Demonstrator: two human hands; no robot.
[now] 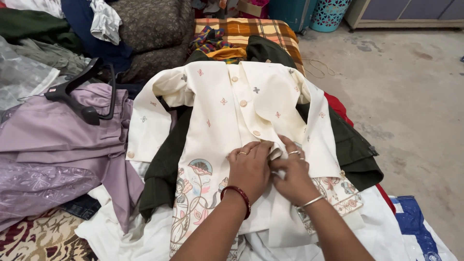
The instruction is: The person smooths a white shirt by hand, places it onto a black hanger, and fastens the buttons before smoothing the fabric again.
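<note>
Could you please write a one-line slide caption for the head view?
Left hand and right hand meet on the front of a cream embroidered shirt spread over a dark green garment.

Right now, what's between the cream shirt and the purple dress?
In the head view, a dark green garment peeks out between the cream shirt and the purple dress, under the shirt's sleeve.

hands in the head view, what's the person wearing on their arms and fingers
Both forearms are bare, with no sleeves in view. The left hand has a dark red round bangle at the wrist and a thin gold-coloured ring on one finger. The right hand has a slim silver-coloured bangle at the wrist and silver-coloured rings on its fingers.
</note>
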